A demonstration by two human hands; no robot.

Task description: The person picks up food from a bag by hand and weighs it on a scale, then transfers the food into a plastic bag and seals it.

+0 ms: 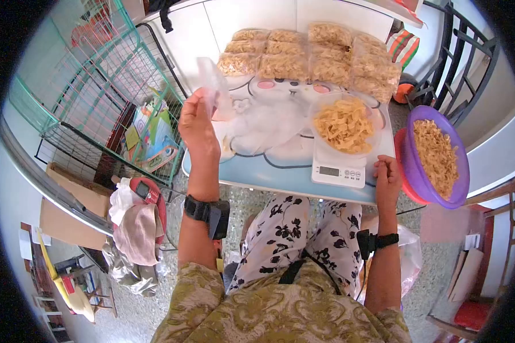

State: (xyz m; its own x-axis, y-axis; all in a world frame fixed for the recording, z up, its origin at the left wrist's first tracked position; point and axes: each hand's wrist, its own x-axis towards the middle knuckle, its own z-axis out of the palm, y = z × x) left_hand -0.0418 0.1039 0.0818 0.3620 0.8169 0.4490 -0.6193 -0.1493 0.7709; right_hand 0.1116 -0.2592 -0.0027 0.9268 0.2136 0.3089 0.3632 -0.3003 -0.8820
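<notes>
Leftmost, beside a green wire cage [149, 108], the left hand [198, 124] pinches 1 clear plastic bag [213, 86] upright between thumb and fingers, above the left part of the table [269, 175]. Next come loose clear bags [269, 130] lying flat mid-table, with filled packets [283, 64] stacked behind them, then a bowl of pale strips [344, 123] on a white digital scale [339, 172]. Farther right, the right hand [388, 171] sits at the table edge, fingers loosely curled, whether around anything I cannot tell, near a purple basin [466, 171] of shreds overlapping a red basin [405, 182].
</notes>
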